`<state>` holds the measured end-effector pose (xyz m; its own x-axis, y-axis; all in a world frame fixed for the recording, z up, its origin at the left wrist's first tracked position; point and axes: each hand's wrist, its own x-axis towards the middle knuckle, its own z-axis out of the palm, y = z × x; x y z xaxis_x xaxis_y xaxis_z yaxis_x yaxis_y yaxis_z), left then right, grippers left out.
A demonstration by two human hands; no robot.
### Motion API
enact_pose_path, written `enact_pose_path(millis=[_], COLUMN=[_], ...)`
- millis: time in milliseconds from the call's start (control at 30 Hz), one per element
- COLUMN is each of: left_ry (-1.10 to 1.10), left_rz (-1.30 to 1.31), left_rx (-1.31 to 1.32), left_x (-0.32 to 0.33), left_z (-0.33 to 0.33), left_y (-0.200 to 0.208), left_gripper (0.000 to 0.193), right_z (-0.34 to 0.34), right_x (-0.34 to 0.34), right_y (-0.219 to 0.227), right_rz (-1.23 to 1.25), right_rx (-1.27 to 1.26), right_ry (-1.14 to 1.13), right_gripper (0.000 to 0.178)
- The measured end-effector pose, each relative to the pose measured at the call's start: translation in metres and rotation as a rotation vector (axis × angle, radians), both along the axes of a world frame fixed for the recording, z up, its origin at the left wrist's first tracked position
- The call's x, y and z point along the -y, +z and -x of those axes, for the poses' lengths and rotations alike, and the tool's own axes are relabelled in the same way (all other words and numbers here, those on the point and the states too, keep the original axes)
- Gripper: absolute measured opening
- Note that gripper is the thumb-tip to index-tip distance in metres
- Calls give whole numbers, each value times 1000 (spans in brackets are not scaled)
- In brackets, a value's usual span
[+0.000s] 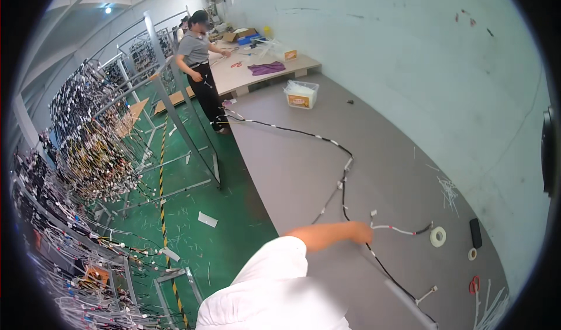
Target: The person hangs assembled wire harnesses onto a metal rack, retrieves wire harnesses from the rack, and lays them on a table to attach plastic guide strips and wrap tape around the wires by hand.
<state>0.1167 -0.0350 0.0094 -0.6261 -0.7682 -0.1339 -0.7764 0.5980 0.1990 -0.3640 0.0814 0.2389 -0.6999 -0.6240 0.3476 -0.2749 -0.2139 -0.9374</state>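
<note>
Running from far left to near right, the wire harness [344,198] is overlapped by the left hand [362,233]; finger closure cannot be determined.

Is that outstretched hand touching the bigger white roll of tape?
No: the hand is at the dark cable harness, while the bigger roll of tape lies apart from it on the grey table.
</note>
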Motion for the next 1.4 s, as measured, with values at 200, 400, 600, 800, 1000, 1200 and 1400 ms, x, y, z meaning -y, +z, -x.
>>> enact_pose_path(millis=[200,400,600,800,1000,1200,1400], left_ry=[3,-43,-106,-86,-141,-86,-118], left_rz=[170,177,286,294,453,314,48], left_rx=[-23,-53,-120,-83,-254,-297,-167], left_x=[-13,-21,-24,-23,-27,-39,-56], left_z=[6,-2,-8,-7,-11,-21,-19], left_y=[-3,-10,-12,2,12,-6,-34], left_gripper=[10,10,8,6,4,6,13], right_z=[-108,-136,-144,-160,-223,-247,-259], right_x=[-29,-25,-9,28,99,104,36], right_y=[-47,-67,-82,-113,-199,-183,-175], right_rz=[-271,-455,-603,-752,-252,-546,-553], right_rx=[-254,-499,-753,-1017,-1301,-1138,-1451], right_ry=[247,400,521,704,1087,1475,1379], right_gripper=[28,31,35,41,42,39,39])
